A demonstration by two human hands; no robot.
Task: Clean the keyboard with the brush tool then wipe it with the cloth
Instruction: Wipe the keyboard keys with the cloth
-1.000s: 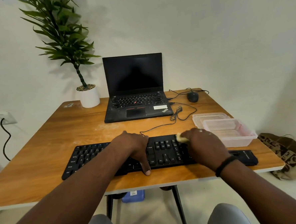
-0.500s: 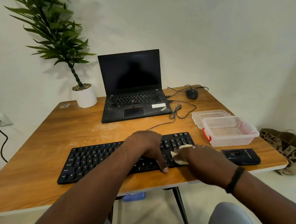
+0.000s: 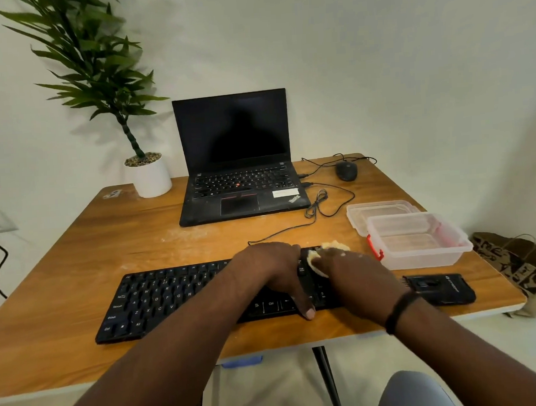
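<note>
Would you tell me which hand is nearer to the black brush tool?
Right. The right hand holds the cloth just left of the brush tool; the left hand rests farther left on the keyboard.

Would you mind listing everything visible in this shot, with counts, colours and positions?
keyboard: 1, black, near table edge
cloth: 1, pale yellow, on the keyboard's right end under the right hand
brush tool: 1, black, right of keyboard
container: 1, clear with red clip, right side
lid: 1, clear, behind container
laptop: 1, black, open, centre back
mouse: 1, black, far right, corded
potted plant: 1, green in white pot, back left
table: 1, wood
bag: 1, brown, floor right
left hand: rests on keyboard
right hand: presses cloth, black wristband
</note>
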